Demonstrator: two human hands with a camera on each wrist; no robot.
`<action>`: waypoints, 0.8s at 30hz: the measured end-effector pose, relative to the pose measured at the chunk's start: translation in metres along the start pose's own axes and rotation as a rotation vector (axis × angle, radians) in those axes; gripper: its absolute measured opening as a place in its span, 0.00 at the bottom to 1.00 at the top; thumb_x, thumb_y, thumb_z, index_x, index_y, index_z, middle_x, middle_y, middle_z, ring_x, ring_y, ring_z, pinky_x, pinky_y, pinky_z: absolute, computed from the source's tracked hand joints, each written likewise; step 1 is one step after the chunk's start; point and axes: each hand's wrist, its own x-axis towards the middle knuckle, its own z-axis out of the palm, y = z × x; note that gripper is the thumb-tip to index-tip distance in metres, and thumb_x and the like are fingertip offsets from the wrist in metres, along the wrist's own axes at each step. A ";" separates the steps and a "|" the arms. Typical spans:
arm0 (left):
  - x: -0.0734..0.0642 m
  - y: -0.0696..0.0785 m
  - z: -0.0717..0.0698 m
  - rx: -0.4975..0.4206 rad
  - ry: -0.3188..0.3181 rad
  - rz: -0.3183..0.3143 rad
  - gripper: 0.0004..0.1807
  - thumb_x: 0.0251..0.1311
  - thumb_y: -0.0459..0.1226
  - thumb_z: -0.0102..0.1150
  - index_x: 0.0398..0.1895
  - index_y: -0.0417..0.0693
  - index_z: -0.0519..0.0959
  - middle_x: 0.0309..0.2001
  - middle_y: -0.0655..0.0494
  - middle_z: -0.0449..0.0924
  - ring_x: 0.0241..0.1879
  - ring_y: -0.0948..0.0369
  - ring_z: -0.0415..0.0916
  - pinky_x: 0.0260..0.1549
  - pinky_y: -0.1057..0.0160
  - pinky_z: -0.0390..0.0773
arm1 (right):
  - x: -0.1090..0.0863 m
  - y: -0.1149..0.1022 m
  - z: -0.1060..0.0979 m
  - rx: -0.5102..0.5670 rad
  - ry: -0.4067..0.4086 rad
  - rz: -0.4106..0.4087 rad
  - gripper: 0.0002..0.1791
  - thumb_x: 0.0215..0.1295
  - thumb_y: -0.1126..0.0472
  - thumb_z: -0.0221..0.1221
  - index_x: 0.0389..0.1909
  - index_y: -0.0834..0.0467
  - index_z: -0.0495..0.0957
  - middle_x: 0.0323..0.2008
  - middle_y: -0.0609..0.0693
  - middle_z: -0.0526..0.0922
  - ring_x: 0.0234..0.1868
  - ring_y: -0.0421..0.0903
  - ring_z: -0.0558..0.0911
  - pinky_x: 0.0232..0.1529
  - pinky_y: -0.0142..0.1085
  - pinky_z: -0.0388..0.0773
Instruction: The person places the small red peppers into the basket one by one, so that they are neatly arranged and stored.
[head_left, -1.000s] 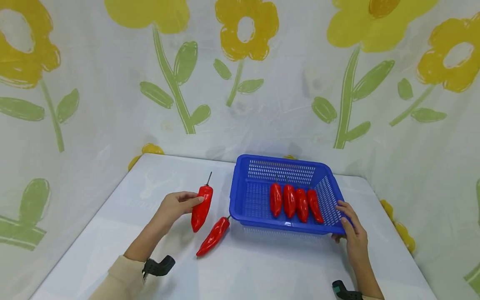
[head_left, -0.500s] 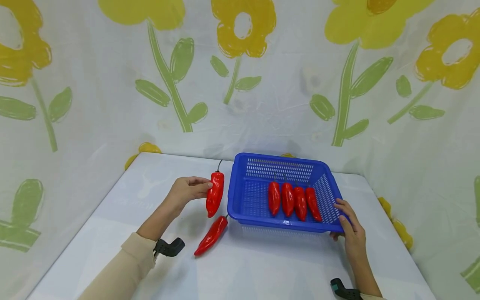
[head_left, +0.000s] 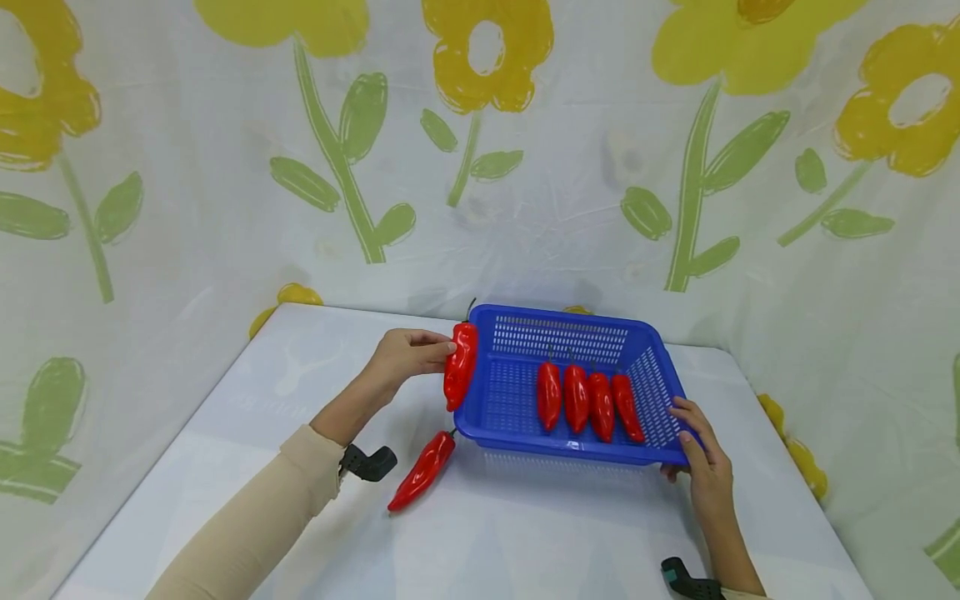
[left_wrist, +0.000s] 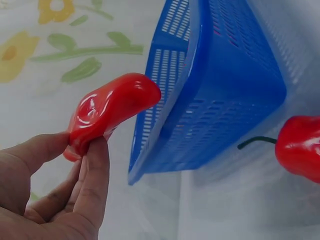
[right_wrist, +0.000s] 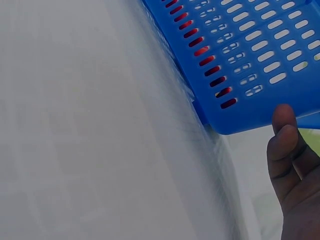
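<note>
My left hand point(head_left: 411, 357) pinches a red chili pepper point(head_left: 461, 367) between thumb and fingers, its dark stem pointing up. In the head view that pepper overlaps the left rim of a blue plastic basket point(head_left: 517, 443). The left wrist view shows the pepper point(left_wrist: 115, 107) beside the basket's rim point(left_wrist: 175, 107), above the table. Several red peppers point(head_left: 576, 400) lie side by side in the basket's right half. My right hand point(head_left: 703, 454) grips the basket's right front corner, thumb over the rim and fingers below. Another red pepper point(head_left: 422, 472) lies on the table, its stem close to the basket.
The basket stands on a white table point(head_left: 540, 533) toward its back edge. A white cloth point(head_left: 555, 192) printed with yellow flowers hangs behind and along both sides. Each wrist wears a black camera mount point(head_left: 369, 462).
My left hand has carried the pepper right and up, from over the table to the basket's left rim. The right hand stays on the basket, and the lying pepper has not moved.
</note>
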 end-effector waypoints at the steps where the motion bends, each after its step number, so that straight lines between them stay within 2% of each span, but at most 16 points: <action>1: 0.003 0.001 0.002 -0.003 -0.005 0.003 0.20 0.64 0.41 0.66 0.53 0.37 0.81 0.47 0.43 0.84 0.44 0.51 0.86 0.49 0.53 0.82 | 0.000 0.000 0.000 -0.004 -0.002 -0.004 0.22 0.80 0.59 0.44 0.70 0.60 0.69 0.72 0.45 0.63 0.26 0.46 0.79 0.22 0.32 0.80; 5: 0.014 0.004 0.012 -0.023 -0.020 -0.008 0.19 0.64 0.40 0.67 0.52 0.35 0.81 0.47 0.42 0.84 0.43 0.51 0.86 0.48 0.54 0.83 | 0.000 -0.001 0.000 -0.005 0.008 0.004 0.22 0.80 0.58 0.45 0.69 0.58 0.70 0.72 0.43 0.64 0.26 0.46 0.80 0.23 0.32 0.81; 10: 0.026 0.006 0.026 -0.006 -0.030 -0.044 0.19 0.63 0.40 0.68 0.51 0.35 0.81 0.45 0.42 0.84 0.42 0.52 0.86 0.45 0.58 0.84 | -0.001 -0.001 0.001 -0.008 0.015 0.014 0.21 0.80 0.58 0.45 0.69 0.57 0.71 0.72 0.43 0.64 0.27 0.46 0.80 0.23 0.32 0.81; 24: 0.054 0.012 0.062 -0.005 -0.077 -0.110 0.17 0.61 0.36 0.69 0.46 0.32 0.82 0.41 0.41 0.86 0.39 0.52 0.87 0.47 0.55 0.83 | 0.000 0.000 0.001 -0.020 0.016 -0.003 0.21 0.80 0.59 0.45 0.68 0.58 0.71 0.71 0.43 0.65 0.26 0.46 0.79 0.23 0.33 0.81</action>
